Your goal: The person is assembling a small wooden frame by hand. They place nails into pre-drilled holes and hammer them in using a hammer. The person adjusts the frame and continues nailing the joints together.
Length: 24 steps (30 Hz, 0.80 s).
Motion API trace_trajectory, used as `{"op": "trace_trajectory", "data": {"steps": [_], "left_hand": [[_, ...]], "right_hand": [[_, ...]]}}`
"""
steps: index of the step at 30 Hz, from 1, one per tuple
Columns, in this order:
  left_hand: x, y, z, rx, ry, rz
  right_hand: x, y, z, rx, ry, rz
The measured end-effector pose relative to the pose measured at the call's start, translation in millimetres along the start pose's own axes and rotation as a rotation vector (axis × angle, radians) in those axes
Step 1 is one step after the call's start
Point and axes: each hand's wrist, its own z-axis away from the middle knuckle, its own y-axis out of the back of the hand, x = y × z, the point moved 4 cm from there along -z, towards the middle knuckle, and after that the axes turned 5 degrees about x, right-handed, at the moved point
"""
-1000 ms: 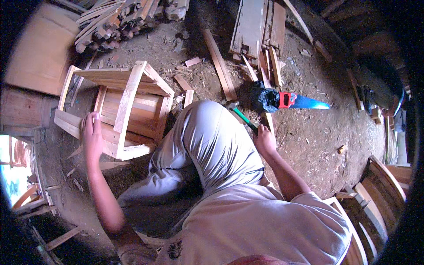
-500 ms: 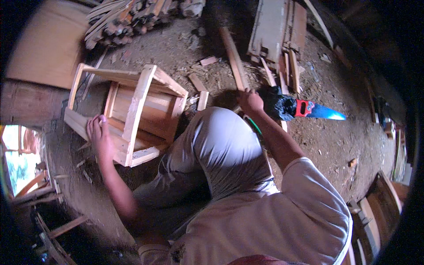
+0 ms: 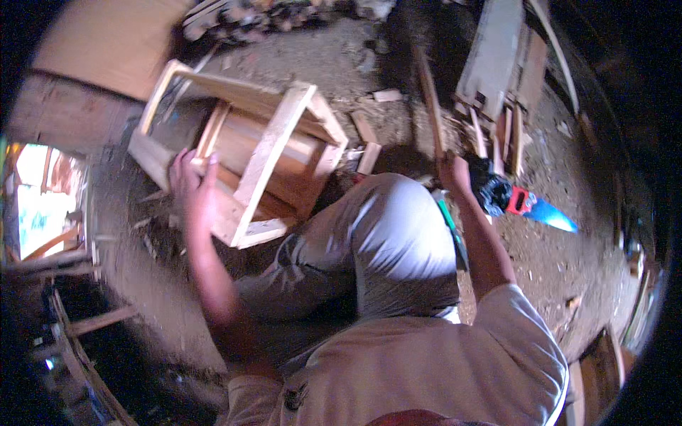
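A box-like wooden frame (image 3: 266, 153) of pale boards stands tilted on the ground at the left of my knee. My left hand (image 3: 193, 181) grips its near left rail, fingers and thumb over the board. At the right of my knee, my right hand (image 3: 455, 174) is closed round the near end of a long wooden strip (image 3: 429, 96), which runs away from me over the ground. A green-edged tool (image 3: 449, 216) lies between my knee and right forearm, partly hidden. Just right of that hand are a black plastic bag (image 3: 491, 193) and a red-handled handsaw (image 3: 543, 208).
Flat boards (image 3: 490, 60) are stacked at the far right, with narrow offcuts (image 3: 508, 138) at their near end. A woodpile (image 3: 245, 21) lies at the back. Wood scraps (image 3: 366, 138) and shavings cover the dirt floor. A large panel (image 3: 106, 42) leans at the far left.
The whole view has shifted, so most things sit further right. My left hand's thumb now shows apart from its fingers on the rail. More of the green-edged tool is visible.
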Motion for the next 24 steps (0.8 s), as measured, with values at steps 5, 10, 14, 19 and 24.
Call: {"op": "trace_trajectory", "data": {"steps": [5,10,14,19,24], "left_hand": [[7.7,4.7,-1.3,0.033,-0.004,0.009],[16.0,11.2,3.3,0.073,0.118,0.037],[19.2,10.8,4.7,0.111,0.148,0.064],[17.8,13.5,8.0,0.155,0.156,0.077],[18.8,12.6,7.8,0.174,0.150,0.078]], "right_hand": [[-7.4,24.9,-0.6,0.009,0.148,-0.404],[-43.5,59.0,-2.1,-0.032,0.119,-0.857],[-103.6,107.1,14.6,0.039,0.306,-0.549],[-190.5,152.2,76.8,-0.070,0.334,-0.392],[-240.8,163.5,139.6,-0.231,0.154,-0.930]]}}
